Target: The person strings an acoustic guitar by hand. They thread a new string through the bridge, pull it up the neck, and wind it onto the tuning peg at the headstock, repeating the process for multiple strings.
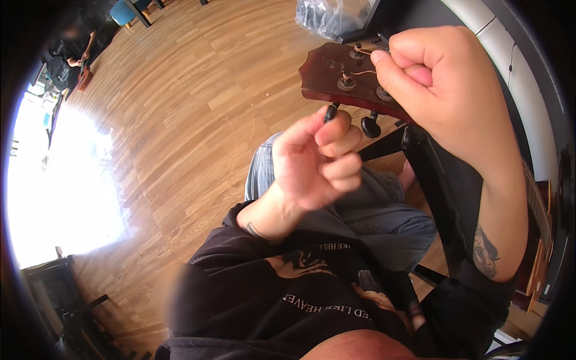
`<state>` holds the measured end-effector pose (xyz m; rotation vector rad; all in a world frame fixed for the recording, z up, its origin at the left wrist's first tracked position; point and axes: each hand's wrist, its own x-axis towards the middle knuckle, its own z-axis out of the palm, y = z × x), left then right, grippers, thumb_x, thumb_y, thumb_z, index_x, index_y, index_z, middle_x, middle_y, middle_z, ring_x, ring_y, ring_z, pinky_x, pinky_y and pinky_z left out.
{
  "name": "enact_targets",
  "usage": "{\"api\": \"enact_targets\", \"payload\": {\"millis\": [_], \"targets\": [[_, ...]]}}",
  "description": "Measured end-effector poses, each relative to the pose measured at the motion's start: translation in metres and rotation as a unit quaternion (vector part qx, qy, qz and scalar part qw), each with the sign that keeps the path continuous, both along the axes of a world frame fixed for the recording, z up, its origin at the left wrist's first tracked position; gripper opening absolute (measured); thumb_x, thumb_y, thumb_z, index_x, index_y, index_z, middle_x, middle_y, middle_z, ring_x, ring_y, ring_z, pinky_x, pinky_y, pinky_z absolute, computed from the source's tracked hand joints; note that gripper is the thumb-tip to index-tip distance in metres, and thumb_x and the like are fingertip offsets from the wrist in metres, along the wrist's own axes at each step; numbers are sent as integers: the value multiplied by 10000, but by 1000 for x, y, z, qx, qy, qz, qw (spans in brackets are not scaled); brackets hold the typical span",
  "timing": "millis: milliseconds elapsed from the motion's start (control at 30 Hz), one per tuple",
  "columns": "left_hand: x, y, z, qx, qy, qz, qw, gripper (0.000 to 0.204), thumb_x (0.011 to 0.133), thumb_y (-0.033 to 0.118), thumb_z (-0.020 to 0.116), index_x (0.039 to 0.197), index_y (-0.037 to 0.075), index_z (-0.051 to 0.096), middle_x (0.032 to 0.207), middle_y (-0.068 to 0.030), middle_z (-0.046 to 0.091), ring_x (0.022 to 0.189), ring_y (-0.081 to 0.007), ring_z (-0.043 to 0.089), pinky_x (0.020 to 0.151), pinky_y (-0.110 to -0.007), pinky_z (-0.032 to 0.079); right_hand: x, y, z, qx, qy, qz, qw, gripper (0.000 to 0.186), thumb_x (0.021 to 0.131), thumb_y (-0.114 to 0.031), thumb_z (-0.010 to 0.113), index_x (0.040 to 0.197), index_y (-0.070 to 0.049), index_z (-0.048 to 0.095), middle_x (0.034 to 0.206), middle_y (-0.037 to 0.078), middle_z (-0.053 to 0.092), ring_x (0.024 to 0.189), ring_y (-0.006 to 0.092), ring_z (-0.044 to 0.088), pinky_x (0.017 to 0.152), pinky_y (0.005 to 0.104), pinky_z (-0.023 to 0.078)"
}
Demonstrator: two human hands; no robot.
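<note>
The reddish-brown headstock [321, 69] of a guitar juts into view at the upper right, with metal string posts on its face. My left hand [318, 159] is below its near edge, thumb and bent fingers closed on a black tuning peg [330, 112]. Beside that peg hangs a second black tuning peg [371, 126]. Above the headstock my right hand [444, 78] is curled into a fist, thumb against the index finger. A copper-coloured guitar string [363, 73] runs from a post toward this fist. My right hand and forearm hide much of the neck.
A clear plastic bag [327, 19] lies at the top. Far off at the upper left, a seated person [69, 51] holds a small brown stringed instrument [84, 79]. A black-framed piece of furniture [54, 300] stands at the lower left. Wood flooring [198, 90] stretches across the left.
</note>
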<state>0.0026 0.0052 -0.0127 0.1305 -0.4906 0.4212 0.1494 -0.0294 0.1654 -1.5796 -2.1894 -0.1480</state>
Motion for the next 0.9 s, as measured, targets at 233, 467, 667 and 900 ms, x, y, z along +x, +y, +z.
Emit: {"api": "enact_targets", "payload": {"millis": [233,467,667,900], "targets": [[-17,1,25,293,394,488,722,416,1093,323,522,766,69,560,610,58,416,551,-44,321,503,-243,221,-2,-1,-1,-12,16,-14,1000,449,955,-88,668,631,-30,362,532,5,269,495,92,258,476,324,212],[-16,-9,33,418,447,572,547,416,1128,217,435,755,56,528,669,40,478,621,-42,371,551,-251,284,3,2,-3,-37,11,-36,999,471,967,-100,666,627,-40,346,538,-12,254,508,81,243,476,315,210],[-7,-21,21,-39,155,93,983,372,1095,438,353,805,208,393,768,78,362,524,-88,246,510,-258,217,6,3,-2,-57,14,-63,996,490,978,-100,667,626,-45,331,549,-20,243,521,73,238,478,314,211],[-2,0,14,159,319,355,864,318,1068,357,471,871,113,523,710,57,420,527,-60,296,498,-246,245,11,4,-5,-96,49,-62,992,479,977,-87,662,628,-39,337,544,-14,255,515,74,240,473,319,208]]}}
